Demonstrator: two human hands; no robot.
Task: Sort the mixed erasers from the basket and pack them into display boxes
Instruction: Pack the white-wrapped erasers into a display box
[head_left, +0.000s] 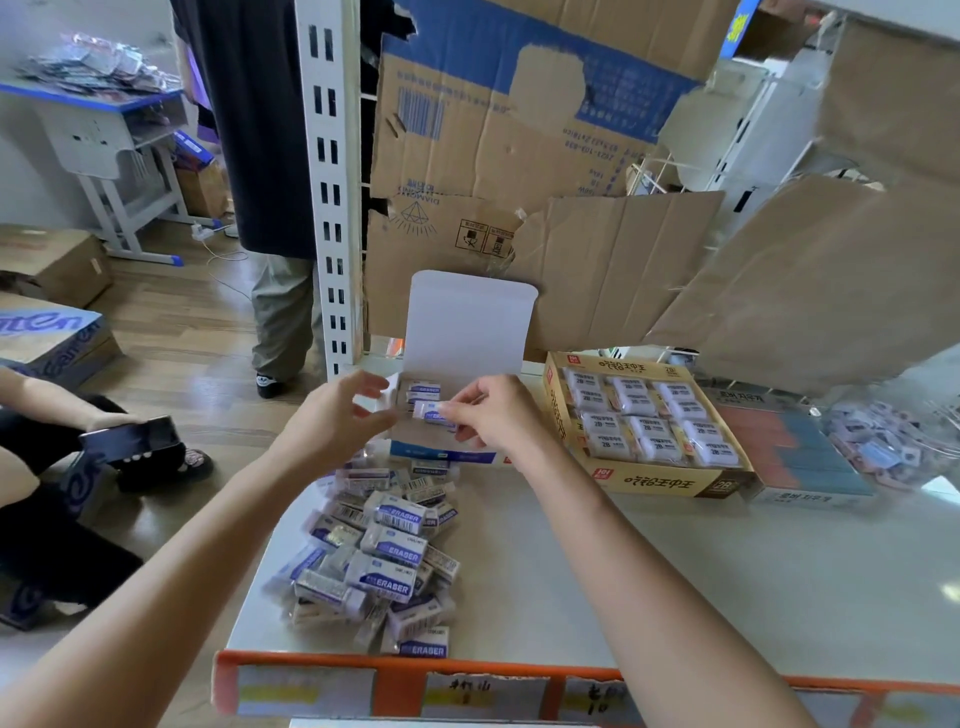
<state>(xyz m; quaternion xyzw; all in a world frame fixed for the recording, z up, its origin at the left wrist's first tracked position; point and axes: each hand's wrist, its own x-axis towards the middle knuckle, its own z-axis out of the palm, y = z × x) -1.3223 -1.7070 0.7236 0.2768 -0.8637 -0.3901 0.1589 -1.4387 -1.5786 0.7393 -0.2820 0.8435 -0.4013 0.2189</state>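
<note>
- Your right hand (498, 415) pinches one eraser (435, 413) between thumb and fingertips, holding it just above the open white display box (441, 453) at the middle of the frame.
- Your left hand (332, 421) holds nothing. Its fingers are loosely spread beside the box's left wall, and I cannot tell whether they touch it.
- Inside the box, one packed eraser (423, 389) lies near the back wall, just beyond the one you hold.
- The box's lid (467, 317) stands upright behind your hands, and torn cardboard sheets (519, 156) lean behind it.
- Right of your right hand sits a yellow display box (670, 480), filled with rows of white wrapped erasers.
- Further right is a box of red and blue-grey blocks (810, 457), then a clear container of mixed erasers (883, 441), which is blurred.
- Between your forearms, at lower centre, lies a loose pile of erasers (384, 545), touching the white box's front wall.
- A white slotted shelf post (332, 182) rises close behind your left hand.
- The eraser you hold is a small white block in a blue-and-white sleeve; the piled ones show "ERASER" in white on blue.
- The pile and the boxes rest on a white shelf surface (727, 571), which is bare at lower right beneath your right forearm.
- An orange strip (395, 670) with paper labels marks the near edge, and the shelf's left edge runs just left of the pile.
- At the left of the frame, a seated person holds a phone (130, 439), well apart from the shelf.
</note>
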